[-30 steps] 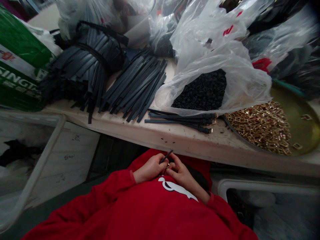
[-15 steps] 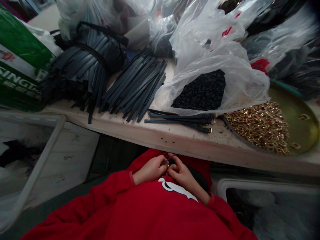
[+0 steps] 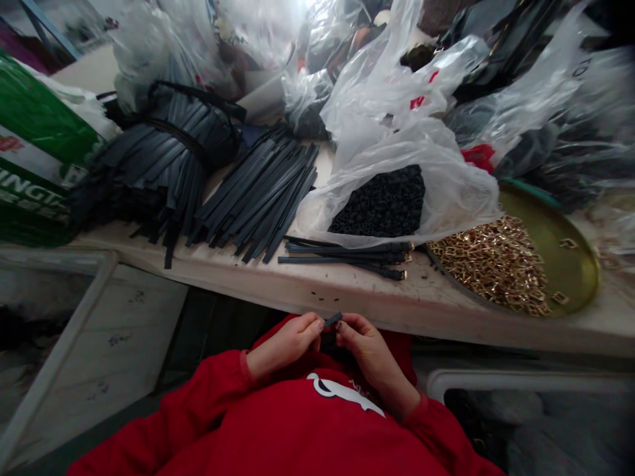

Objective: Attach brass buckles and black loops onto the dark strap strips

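My left hand (image 3: 296, 337) is closed, pinching a dark strap (image 3: 333, 319) whose short end sticks out toward the right. Close beside it, my right hand (image 3: 361, 338) is closed too, its thumb and fingertips around a small gold buckle (image 3: 339, 324), mostly covered by the fingers. The strap end lies against the buckle; whether it passes through cannot be made out. Both hands are over my lap, just below the table's front edge. On the table above them lie several straps with gold buckles (image 3: 347, 256).
Loose dark straps (image 3: 258, 192) and a tied bundle (image 3: 159, 152) cover the table's left part. A plastic bag (image 3: 461, 182) holds small black loops (image 3: 380, 205). Gold buckles (image 3: 496, 264) fill much of a round tray (image 3: 578, 271). White bins (image 3: 143, 317) stand below on both sides.
The hands have moved slightly apart, and the right hand has turned its fingers toward the left one. More of the strap end shows between them. The whole view has shifted a little.
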A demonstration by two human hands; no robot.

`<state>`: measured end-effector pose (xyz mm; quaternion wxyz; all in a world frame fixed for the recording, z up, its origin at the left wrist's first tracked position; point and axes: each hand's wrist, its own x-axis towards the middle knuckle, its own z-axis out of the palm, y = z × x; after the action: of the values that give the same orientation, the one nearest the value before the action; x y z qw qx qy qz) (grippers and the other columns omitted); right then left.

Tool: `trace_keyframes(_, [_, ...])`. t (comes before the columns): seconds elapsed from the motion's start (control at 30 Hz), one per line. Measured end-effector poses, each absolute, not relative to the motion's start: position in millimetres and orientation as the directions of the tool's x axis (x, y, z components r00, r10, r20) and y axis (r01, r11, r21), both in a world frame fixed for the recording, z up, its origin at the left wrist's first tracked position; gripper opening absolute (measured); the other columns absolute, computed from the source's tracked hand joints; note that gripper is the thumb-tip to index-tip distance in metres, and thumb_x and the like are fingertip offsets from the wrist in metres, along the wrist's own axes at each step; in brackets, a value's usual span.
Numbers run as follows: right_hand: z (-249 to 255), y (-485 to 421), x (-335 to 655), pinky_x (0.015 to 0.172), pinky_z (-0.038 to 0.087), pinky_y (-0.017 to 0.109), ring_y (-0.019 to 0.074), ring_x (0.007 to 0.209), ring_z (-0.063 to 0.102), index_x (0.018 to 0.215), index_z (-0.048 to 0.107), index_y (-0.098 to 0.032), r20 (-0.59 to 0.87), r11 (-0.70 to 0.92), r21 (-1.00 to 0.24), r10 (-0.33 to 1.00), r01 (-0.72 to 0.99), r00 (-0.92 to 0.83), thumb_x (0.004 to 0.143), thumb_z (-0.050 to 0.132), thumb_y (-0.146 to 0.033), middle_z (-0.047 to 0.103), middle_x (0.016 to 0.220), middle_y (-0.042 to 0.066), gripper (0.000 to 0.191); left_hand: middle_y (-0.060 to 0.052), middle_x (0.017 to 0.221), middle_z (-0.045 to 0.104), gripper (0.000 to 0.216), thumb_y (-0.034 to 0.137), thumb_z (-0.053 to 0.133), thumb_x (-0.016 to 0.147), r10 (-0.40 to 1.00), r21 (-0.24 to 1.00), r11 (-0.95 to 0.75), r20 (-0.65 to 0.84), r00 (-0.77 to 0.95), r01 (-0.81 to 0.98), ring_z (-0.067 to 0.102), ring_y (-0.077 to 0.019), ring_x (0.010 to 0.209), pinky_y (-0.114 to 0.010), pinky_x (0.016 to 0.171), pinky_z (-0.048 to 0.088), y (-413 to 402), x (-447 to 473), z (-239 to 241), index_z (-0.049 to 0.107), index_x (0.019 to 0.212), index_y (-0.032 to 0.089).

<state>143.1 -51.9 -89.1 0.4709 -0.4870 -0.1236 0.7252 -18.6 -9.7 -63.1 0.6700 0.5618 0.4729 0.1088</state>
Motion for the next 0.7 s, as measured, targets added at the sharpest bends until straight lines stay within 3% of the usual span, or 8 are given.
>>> trace_keyframes(0.1, [-84.4, -42.4, 147.0, 0.054, 0.049, 0.012, 0.0031, 0.055, 0.057, 0.084, 0.063, -0.02, -0.66, -0.487, -0.518, 0.751, -0.703, -0.034, 0.06, 0.076, -0.023, 0.062, 0.066, -0.005, 0.028, 0.004, 0.062, 0.049, 0.024, 0.036, 0.041, 0.085, 0.744, 0.851, 0.264, -0.479, 0.466, 0.454, 0.044, -0.0092, 0.056, -0.02, 0.053, 0.034, -4.1, -19.2, -56.9, 0.05, 0.074, 0.016])
trace_keyframes(0.27, [-78.2, -36.7, 147.4, 0.053, 0.053, 0.009, 0.0036, 0.054, 0.059, 0.081, 0.065, -0.019, -0.731, -0.473, -0.288, 0.67, -0.833, -0.127, 0.056, 0.077, -0.013, 0.063, 0.068, -0.005, 0.03, 0.0, 0.073, 0.058, 0.02, 0.03, 0.042, 0.085, 0.836, 0.803, 0.022, -0.342, 0.43, 0.596, 0.052, -0.0133, 0.069, -0.023, 0.062, 0.036, 0.5, -15.3, -39.2, 0.055, 0.077, 0.017])
trace_keyframes(0.37, [-78.7, -38.1, 147.8, 0.051, 0.054, 0.01, 0.0042, 0.053, 0.06, 0.079, 0.065, -0.019, -0.755, -0.464, -0.206, 0.635, -0.862, -0.161, 0.057, 0.076, -0.01, 0.065, 0.069, -0.004, 0.026, -0.001, 0.076, 0.059, 0.021, 0.029, 0.041, 0.085, 0.848, 0.771, -0.032, -0.316, 0.425, 0.636, 0.053, -0.0141, 0.07, -0.024, 0.063, 0.036, 0.9, -16.5, -34.5, 0.055, 0.077, 0.017])
trace_keyframes(0.57, [-79.7, -42.5, 143.5, 0.05, 0.053, 0.01, 0.0042, 0.052, 0.059, 0.08, 0.066, -0.018, -0.76, -0.482, -0.244, 0.634, -0.841, -0.143, 0.06, 0.074, -0.011, 0.064, 0.069, -0.003, 0.023, -0.002, 0.076, 0.061, 0.021, 0.03, 0.04, 0.086, 0.822, 0.738, -0.115, -0.305, 0.481, 0.665, 0.054, -0.0146, 0.07, -0.024, 0.061, 0.036, -5.0, -16.7, -40.2, 0.056, 0.079, 0.018])
trace_keyframes(0.7, [-76.1, -45.2, 133.7, 0.048, 0.049, 0.011, 0.0037, 0.052, 0.055, 0.082, 0.066, -0.017, -0.692, -0.473, -0.429, 0.72, -0.77, -0.057, 0.061, 0.075, -0.023, 0.062, 0.067, -0.003, 0.024, -0.002, 0.076, 0.061, 0.022, 0.029, 0.039, 0.086, 0.831, 0.785, -0.092, -0.278, 0.482, 0.612, 0.054, -0.0139, 0.069, -0.023, 0.061, 0.037, -7.1, -6.4, -41.7, 0.055, 0.077, 0.017])
